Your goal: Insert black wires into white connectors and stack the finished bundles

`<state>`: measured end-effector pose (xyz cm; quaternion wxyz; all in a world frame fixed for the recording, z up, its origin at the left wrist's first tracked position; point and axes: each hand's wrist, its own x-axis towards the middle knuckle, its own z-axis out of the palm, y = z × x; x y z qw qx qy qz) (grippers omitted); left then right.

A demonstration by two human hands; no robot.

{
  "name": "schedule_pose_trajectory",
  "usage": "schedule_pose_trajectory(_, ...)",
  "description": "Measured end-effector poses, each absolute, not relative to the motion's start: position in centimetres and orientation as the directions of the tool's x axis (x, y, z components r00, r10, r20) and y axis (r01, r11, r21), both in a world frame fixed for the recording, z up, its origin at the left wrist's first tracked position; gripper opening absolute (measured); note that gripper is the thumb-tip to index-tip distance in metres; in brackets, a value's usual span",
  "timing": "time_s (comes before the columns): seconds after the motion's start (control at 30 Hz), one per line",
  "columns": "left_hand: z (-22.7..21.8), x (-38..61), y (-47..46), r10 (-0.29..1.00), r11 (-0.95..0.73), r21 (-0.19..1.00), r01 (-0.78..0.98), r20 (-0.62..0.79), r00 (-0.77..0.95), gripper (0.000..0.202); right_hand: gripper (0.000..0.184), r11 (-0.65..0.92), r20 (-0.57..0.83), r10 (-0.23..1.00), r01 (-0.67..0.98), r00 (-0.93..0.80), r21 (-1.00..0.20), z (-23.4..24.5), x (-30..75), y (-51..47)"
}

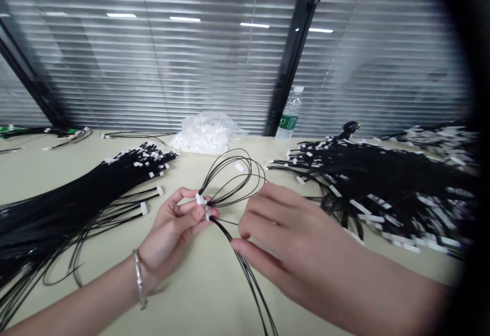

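My left hand, with a silver bracelet at the wrist, pinches white connectors between thumb and fingers. Thin black wires run from them down toward the front edge of the view. More of the wires form a loose loop above and to the right of the connectors. To the right, my right hand is closed, its fingers curled in. One thin black wire stretches from the connectors to its fingertips, where the fingers hide its end.
A thick bundle of black wires with white connectors lies at left. A larger pile of wire harnesses spreads at right. Behind stand a clear plastic bag and a water bottle, before a window with blinds.
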<state>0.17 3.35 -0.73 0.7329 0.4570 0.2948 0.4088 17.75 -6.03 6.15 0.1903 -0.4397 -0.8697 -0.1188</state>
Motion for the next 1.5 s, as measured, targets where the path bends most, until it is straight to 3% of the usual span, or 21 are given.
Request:
schedule_pose_trajectory(0.1, -0.7, 0.2, 3.1, 0.862, 0.237, 0.92, -0.311, -0.053, 0.504, 0.022, 0.012, 0.594, 0.317, 0.717, 0.782, -0.621, 0.19, 3.7, 17.3, -5.6)
schedule_pose_trajectory(0.43, -0.4, 0.3, 2.8, 0.862, 0.219, 0.929, -0.299, -0.04, 0.505, 0.024, 0.006, 0.564, 0.282, 0.746, 0.797, -0.603, 0.214, 2.5, 17.6, -4.7)
schedule_pose_trajectory(0.63, -0.7, 0.2, 2.8, 0.862, 0.216, 0.922, -0.32, -0.025, 0.507, 0.024, 0.021, 0.525, 0.321, 0.8, 0.851, -0.506, 0.033, 2.4, 17.8, -4.8)
schedule_pose_trajectory(0.8, -0.7, 0.2, 2.8, 0.857, 0.21, 0.921, -0.327, -0.013, 0.515, 0.023, 0.004, 0.556, 0.316, 0.788, 0.831, -0.528, 0.002, 2.8, 17.8, -4.8)
schedule_pose_trajectory(0.93, -0.5, 0.4, 2.7, 0.847, 0.194, 0.927, -0.32, 0.006, 0.531, 0.022, 0.016, 0.57, 0.356, 0.771, 0.821, -0.527, -0.019, 3.0, 17.5, -4.6)
schedule_pose_trajectory(1.33, -0.7, 0.3, 2.5, 0.853, 0.127, 0.948, -0.291, 0.045, 0.52, 0.022, 0.009, 0.512, 0.355, 0.754, 0.833, -0.552, 0.207, 1.0, 17.4, -4.5)
schedule_pose_trajectory(1.4, -0.7, 0.4, 2.5, 0.848, 0.106, 0.95, -0.294, 0.068, 0.526, 0.021, 0.008, 0.482, 0.38, 0.773, 0.859, -0.508, 0.169, 1.0, 17.3, -4.6)
schedule_pose_trajectory(1.5, -0.6, 0.5, 2.6, 0.841, 0.084, 0.951, -0.297, 0.092, 0.533, 0.02, 0.013, 0.475, 0.368, 0.819, 0.88, -0.44, -0.007, 1.2, 17.4, -4.6)
